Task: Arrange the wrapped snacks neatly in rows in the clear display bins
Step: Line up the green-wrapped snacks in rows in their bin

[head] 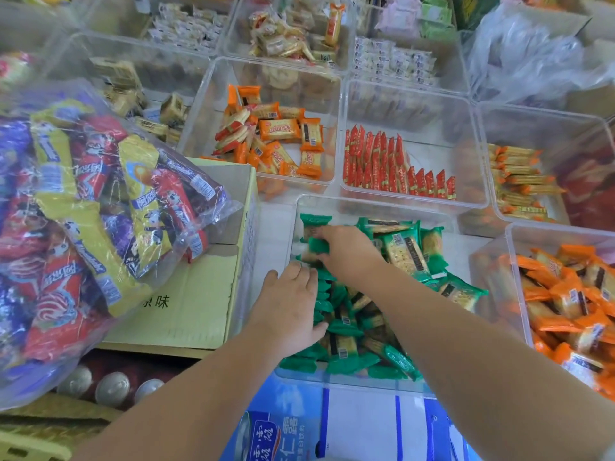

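I work in the near bin (pixel 372 203), the one with the green packs (pixel 404 257). Along its left wall I make a row (pixel 324 294) of packs that stand on edge, one against the next.

My left hand (pixel 289 304) lies on this row with the fingers nearly straight and close together. It grips nothing. It only presses on the standing packs, I think so that they do not fall over while one more is added.

My right hand (pixel 347 251) is at the far end of the row, just beyond the left fingertips. Its fingers are curled and they pinch one pack (pixel 317 245), which shows at the left side of the hand. I hold it this way because it must go in on its edge, like the others, and the free place is there at the far end near the back wall.

The loose green packs lie flat and mixed in the right part of the bin, beside and under my right forearm. So the supply is near the hand that picks, and the finished row is under the hand that steadies.

In the bin behind, the red packs (pixel 382 161) stand in tidy rows already. My bin is not so far: I judge that more than half of the green packs are not yet in a row.
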A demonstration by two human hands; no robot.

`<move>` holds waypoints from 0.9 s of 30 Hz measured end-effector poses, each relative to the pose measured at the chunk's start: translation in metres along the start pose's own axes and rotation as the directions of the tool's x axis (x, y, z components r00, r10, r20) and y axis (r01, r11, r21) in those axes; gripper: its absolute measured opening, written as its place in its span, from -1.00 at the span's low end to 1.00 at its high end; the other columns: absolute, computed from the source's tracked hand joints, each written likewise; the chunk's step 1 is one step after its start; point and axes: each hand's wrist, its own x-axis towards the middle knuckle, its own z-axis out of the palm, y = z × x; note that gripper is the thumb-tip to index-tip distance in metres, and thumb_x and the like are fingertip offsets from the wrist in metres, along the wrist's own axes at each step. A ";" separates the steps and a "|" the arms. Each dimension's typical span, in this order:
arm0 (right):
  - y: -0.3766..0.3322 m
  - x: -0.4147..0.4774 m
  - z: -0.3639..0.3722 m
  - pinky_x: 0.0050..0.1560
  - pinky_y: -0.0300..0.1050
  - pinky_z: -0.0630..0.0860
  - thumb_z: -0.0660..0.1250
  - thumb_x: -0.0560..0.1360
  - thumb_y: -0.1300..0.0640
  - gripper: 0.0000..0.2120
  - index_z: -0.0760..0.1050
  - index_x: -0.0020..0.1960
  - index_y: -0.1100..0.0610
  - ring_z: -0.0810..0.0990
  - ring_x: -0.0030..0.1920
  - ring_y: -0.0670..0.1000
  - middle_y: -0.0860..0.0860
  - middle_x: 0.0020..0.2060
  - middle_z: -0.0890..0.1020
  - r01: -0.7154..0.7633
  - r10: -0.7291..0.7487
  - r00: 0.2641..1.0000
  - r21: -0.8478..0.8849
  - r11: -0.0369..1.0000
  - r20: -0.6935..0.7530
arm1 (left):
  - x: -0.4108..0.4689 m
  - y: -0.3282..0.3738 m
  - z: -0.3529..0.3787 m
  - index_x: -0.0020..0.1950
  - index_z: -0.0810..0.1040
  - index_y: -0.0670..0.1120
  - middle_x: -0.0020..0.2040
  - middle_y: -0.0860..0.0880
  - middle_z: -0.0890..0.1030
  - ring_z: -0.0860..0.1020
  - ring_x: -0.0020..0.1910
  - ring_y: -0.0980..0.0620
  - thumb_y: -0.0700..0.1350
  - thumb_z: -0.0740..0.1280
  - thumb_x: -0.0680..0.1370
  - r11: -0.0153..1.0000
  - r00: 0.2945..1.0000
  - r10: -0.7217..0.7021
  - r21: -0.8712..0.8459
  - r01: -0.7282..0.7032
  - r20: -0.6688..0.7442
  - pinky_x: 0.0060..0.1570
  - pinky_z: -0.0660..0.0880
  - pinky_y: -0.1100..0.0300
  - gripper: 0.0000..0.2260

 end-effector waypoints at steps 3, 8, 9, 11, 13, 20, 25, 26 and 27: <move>0.000 0.004 0.016 0.13 0.08 0.57 0.27 0.59 0.21 -0.70 0.52 0.31 0.12 0.58 0.15 0.16 0.12 0.17 0.61 0.045 -0.037 0.991 -0.060 0.997 0.132 | -0.001 0.000 0.002 0.56 0.24 -0.17 0.43 -0.10 0.32 0.21 0.40 -0.11 0.40 0.16 0.48 1.000 0.999 0.001 -0.030 -0.002 -0.034 0.34 0.29 -0.17 -0.16; 0.003 -0.004 0.020 0.05 0.08 0.56 0.16 0.61 0.26 -0.68 0.43 0.34 0.15 0.58 0.06 0.17 0.15 0.11 0.61 0.124 -0.104 0.974 -0.091 0.988 0.199 | 0.000 0.001 0.004 0.64 0.03 -0.12 0.63 -0.12 -0.01 -0.01 0.58 -0.15 0.38 0.18 0.50 0.998 1.000 -0.006 -0.063 0.007 0.001 0.51 -0.04 -0.33 -0.12; 0.005 -0.006 0.016 0.08 0.09 0.56 0.15 0.61 0.25 -0.66 0.42 0.37 0.14 0.58 0.09 0.17 0.16 0.15 0.61 0.130 -0.111 0.976 -0.088 0.988 0.190 | 0.000 0.002 0.004 0.65 -0.03 -0.11 0.65 -0.13 -0.04 -0.05 0.60 -0.17 0.38 0.15 0.51 0.999 1.000 -0.003 -0.036 0.004 0.023 0.50 -0.10 -0.36 -0.11; 0.011 -0.014 0.005 0.15 0.04 0.56 0.18 0.61 0.25 -0.61 0.46 0.41 0.09 0.57 0.17 0.15 0.13 0.21 0.61 0.154 -0.150 0.986 -0.067 0.986 0.068 | 0.002 0.002 0.005 0.65 -0.04 -0.13 0.65 -0.17 -0.01 -0.08 0.61 -0.20 0.40 0.09 0.52 1.000 0.999 0.005 0.021 -0.006 0.053 0.48 -0.14 -0.40 -0.12; 0.021 -0.026 -0.010 0.14 0.01 0.57 0.27 0.59 0.23 -0.65 0.55 0.35 0.05 0.57 0.17 0.13 0.09 0.15 0.66 0.199 -0.203 0.956 -0.042 0.979 -0.213 | 0.001 0.002 0.004 0.65 -0.04 -0.14 0.65 -0.18 0.02 -0.08 0.61 -0.21 0.40 0.08 0.53 0.999 0.997 0.008 0.036 -0.010 0.073 0.48 -0.12 -0.40 -0.12; 0.078 -0.049 -0.054 0.34 0.16 0.37 0.33 0.50 -0.26 -0.37 0.37 0.45 0.05 0.35 0.38 0.19 0.08 0.37 0.42 -0.282 0.230 0.952 -0.290 0.915 -0.201 | 0.000 0.002 0.000 0.65 -0.06 -0.15 0.65 -0.18 0.03 -0.07 0.61 -0.20 0.40 0.04 0.55 0.999 0.995 0.009 0.048 -0.014 0.100 0.51 -0.03 -0.35 -0.13; 0.088 -0.060 -0.053 0.28 0.07 0.47 0.46 0.47 -0.14 -0.37 0.39 0.45 0.06 0.47 0.26 0.12 0.05 0.30 0.38 -0.253 0.229 0.953 -0.111 0.961 -0.198 | 0.001 0.003 -0.002 0.64 -0.02 -0.20 0.65 -0.17 -0.05 -0.07 0.61 -0.19 0.41 0.04 0.55 0.998 0.992 -0.006 0.069 -0.003 0.127 0.49 -0.05 -0.37 -0.11; 0.087 -0.061 -0.051 0.26 0.06 0.48 0.47 0.47 -0.14 -0.36 0.39 0.45 0.06 0.50 0.22 0.11 0.04 0.30 0.35 -0.248 0.230 0.957 -0.091 0.964 -0.176 | 0.001 0.003 -0.002 0.63 0.01 -0.21 0.65 -0.17 -0.06 -0.06 0.61 -0.19 0.41 0.04 0.55 0.998 0.992 -0.006 0.067 -0.003 0.130 0.49 -0.04 -0.38 -0.11; 0.086 -0.061 -0.048 0.25 0.04 0.48 0.47 0.46 -0.15 -0.34 0.38 0.46 0.07 0.52 0.19 0.10 0.04 0.32 0.34 -0.241 0.227 0.962 -0.082 0.967 -0.149 | 0.001 0.003 -0.002 0.63 0.03 -0.21 0.65 -0.17 -0.06 -0.06 0.61 -0.19 0.41 0.04 0.54 0.998 0.991 -0.005 0.069 -0.004 0.132 0.49 -0.04 -0.38 -0.12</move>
